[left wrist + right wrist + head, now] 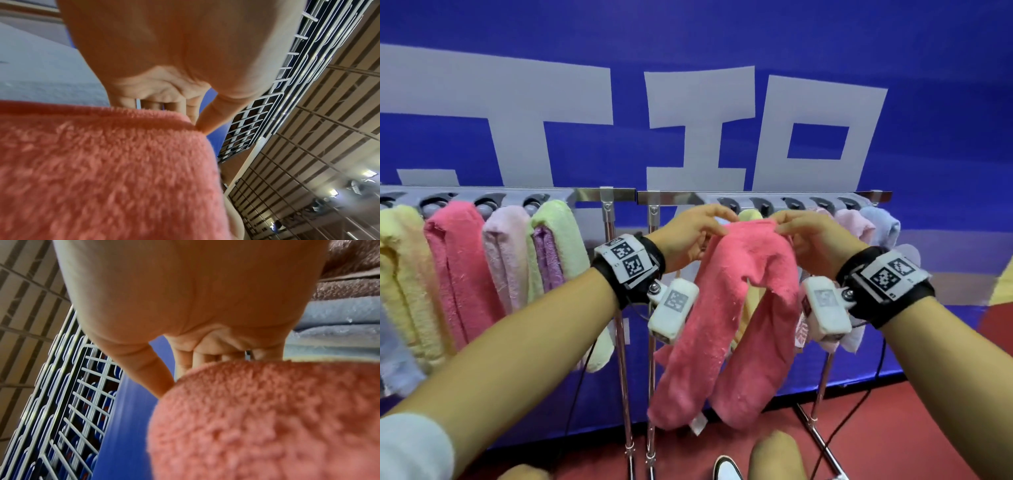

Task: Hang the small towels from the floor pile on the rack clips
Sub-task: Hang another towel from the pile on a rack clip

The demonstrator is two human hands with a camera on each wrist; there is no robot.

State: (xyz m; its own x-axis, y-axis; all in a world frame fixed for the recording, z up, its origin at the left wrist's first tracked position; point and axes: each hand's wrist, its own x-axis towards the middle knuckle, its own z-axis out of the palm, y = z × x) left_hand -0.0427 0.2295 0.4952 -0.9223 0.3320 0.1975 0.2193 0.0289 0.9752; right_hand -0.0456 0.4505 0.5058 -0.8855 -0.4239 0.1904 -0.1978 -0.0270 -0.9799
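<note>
Towel: fluffy pink terry towel [726, 308] is draped lengthwise downward, top fold held between both hands
Hands: left hand [690, 236] and right hand [813, 240] are pinched on its upper edge
Clips: grey rack clip row [784, 204] is seen just beyond, equally near both

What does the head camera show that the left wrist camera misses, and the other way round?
Only the head view shows the rack bar with its clips, the towels already hanging on it, such as the light green towel, and the right hand.

Only the left wrist view shows a slatted ceiling and a white wire grid overhead.

Both show the left hand pinching the top edge of the pink towel before the blue backdrop.
</note>
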